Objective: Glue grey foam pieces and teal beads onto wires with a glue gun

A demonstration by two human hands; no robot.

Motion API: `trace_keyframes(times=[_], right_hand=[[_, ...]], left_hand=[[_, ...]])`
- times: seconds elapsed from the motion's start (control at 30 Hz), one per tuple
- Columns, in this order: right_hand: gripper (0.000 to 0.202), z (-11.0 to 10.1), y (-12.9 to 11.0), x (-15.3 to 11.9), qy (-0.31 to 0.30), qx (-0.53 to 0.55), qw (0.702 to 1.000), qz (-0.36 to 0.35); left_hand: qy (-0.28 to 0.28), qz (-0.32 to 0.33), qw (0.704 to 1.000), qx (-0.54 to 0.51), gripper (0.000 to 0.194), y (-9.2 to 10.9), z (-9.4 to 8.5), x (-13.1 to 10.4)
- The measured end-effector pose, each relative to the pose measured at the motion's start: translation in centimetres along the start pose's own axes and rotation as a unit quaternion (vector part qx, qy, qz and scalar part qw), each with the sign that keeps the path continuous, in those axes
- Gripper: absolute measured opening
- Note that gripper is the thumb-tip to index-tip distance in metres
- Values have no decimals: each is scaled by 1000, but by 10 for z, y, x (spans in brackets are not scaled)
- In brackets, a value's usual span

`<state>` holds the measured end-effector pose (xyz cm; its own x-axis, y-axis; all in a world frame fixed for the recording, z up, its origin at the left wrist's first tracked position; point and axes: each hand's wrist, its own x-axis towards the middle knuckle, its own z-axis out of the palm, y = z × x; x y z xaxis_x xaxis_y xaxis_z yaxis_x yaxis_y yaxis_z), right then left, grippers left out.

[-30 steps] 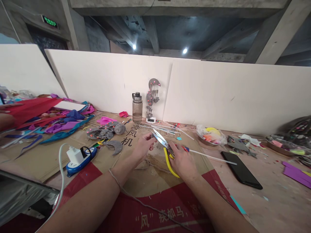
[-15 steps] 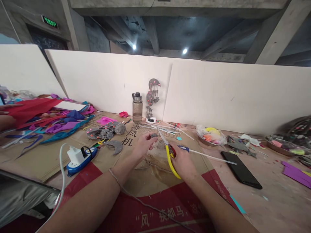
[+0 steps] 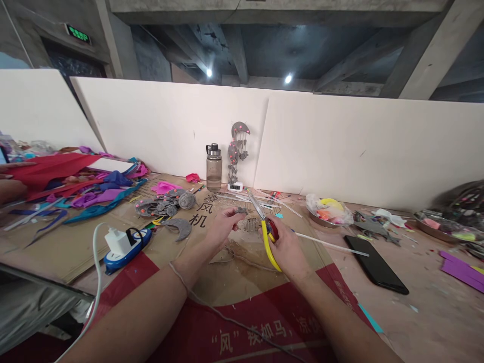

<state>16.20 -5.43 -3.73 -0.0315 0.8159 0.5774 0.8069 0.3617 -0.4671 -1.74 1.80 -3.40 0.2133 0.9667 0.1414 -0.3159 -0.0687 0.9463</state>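
- White panels (image 3: 359,141): stand along the far side.
- Table (image 3: 427,312): reddish, flecked with scraps at right.
- Printed cardboard (image 3: 227,287): brown and dark red, flat beneath the arms.
- Cloth pile (image 3: 93,199): far left, mixed reds, purples, blues; another person's hand (image 3: 13,184) at its left edge.
- Left hand (image 3: 223,227): thumb and fingers closed in a pinch on a small grey piece; grey yarn across the wrist.
- Right hand (image 3: 285,247): curled round the scissors' yellow handles.
- Phone (image 3: 376,264): dark, right of the right hand; a pale stick (image 3: 328,243) reaches over its far end.
- Bottle (image 3: 214,171): upright, far centre.
- Scissors (image 3: 269,249): blades point far left, near the grey piece but apart from it.
- Grey crescent (image 3: 183,229): flat, left of the left hand.
- Yarn ball (image 3: 187,199): beyond the crescent.
- Small grey piece (image 3: 241,210): raised over the cardboard, at the left fingertips.
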Motion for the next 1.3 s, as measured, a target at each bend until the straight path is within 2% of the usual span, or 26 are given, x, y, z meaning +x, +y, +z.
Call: trace_keyframes(times=[0.07,0.23,0.43,0.63,0.97,1.3], right_hand=[[38,1,0,0,-7,5,1000,2],[36,0,-2,-1,-30,12,999,18],[37,-2,-3,0,-36,18,999,18],[44,1,-1,0,-47,12,999,-13],[37,-2,-2,-1,-58,-41,997,0],[35,-7,-8,-2,-65,-32,997,-2]], left_hand=[[0,2,1000,1,22,1,0,0],[-53,-19,998,5,25,6,2,-5],[-51,14,998,22,23,7,3,-6],[-93,28,995,23,19,7,2,-7],[-99,42,992,65,31,10,3,-10],[-137,43,986,87,29,12,1,-10]])
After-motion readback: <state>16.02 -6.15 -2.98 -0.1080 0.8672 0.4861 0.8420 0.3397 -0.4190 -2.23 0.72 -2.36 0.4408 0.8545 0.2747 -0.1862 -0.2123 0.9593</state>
